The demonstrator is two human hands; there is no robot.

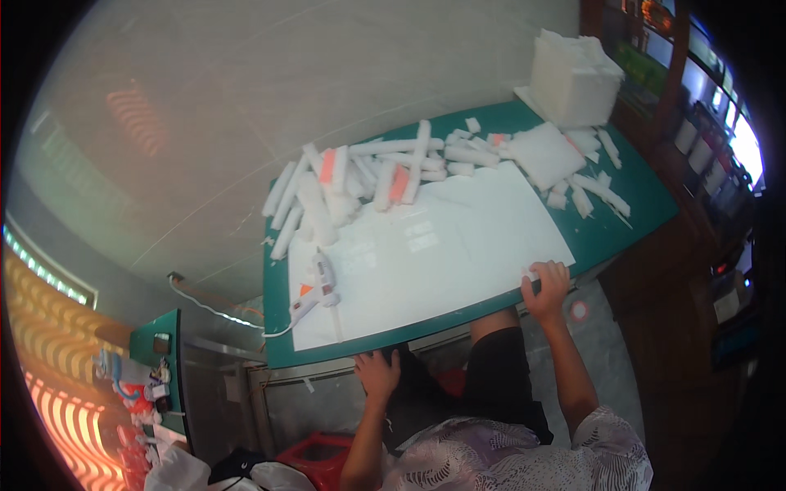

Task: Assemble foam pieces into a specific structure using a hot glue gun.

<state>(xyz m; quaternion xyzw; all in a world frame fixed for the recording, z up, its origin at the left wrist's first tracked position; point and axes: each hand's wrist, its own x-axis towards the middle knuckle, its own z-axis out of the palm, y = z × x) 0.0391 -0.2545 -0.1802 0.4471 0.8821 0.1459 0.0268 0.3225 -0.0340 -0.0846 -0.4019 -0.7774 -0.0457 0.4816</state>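
Observation:
My left hand (378, 375) lies on my dark shorts just below the table's near edge, fingers apart and holding nothing. At the near right corner of a glossy white sheet (442, 254), my right hand (547, 288) is curled, with a small white piece (530, 277) between thumb and fingers; its kind is too small to make out. A white glue gun (325, 274) with an orange trigger lies on the sheet's left side. White foam strips (385, 148) are heaped along the far edge, some with orange-pink patches (399, 184).
Beneath the sheet is a green tabletop (630, 213). A square foam slab (547, 155) and broken foam bits (602, 190) lie at the right. A large white foam block (575, 78) stands at the far right corner. The glue gun's cord (278, 332) runs off the left edge. A red stool (315, 458) stands below.

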